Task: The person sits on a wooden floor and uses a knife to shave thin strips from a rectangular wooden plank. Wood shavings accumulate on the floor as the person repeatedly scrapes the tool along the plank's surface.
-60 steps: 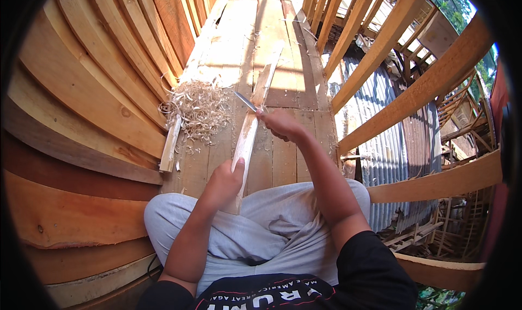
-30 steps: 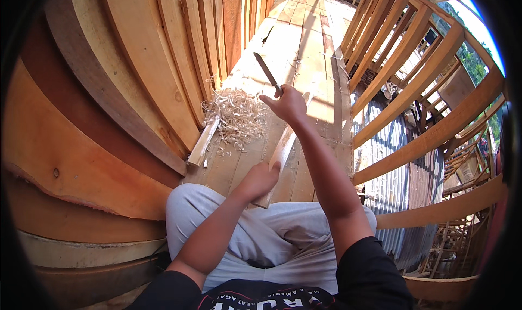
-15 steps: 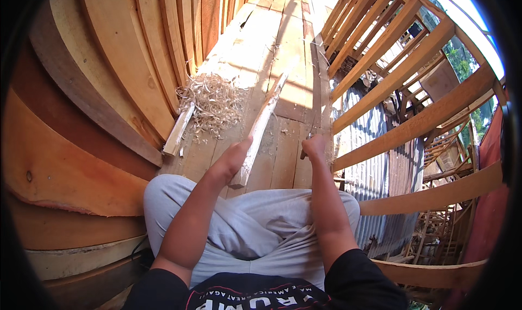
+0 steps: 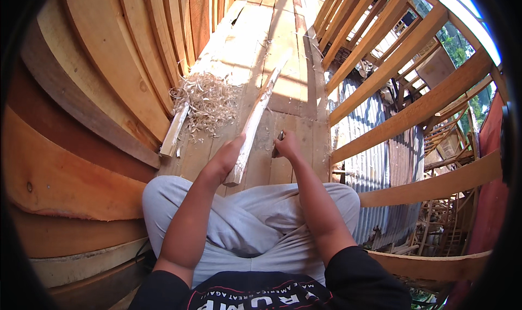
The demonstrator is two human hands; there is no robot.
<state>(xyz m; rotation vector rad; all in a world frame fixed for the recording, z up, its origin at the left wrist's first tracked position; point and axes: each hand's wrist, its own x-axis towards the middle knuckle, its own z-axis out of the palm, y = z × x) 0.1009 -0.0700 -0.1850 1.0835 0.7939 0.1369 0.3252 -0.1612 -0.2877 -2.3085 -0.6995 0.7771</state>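
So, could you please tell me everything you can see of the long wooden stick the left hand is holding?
The wooden stick is long, narrow and pale, looking like freshly shaved raw wood with an uneven surface. It lies lengthwise on the plank floor, running away from the person, its far end tapering. The left hand grips it near the square-cut near end, by the knees. A pile of wood shavings lies just left of it.

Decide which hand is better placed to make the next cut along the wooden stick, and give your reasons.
Probably the right hand: it grips the tool, low beside the wooden stick. The left hand is already busy steadying the stick's near end against the plank floor.
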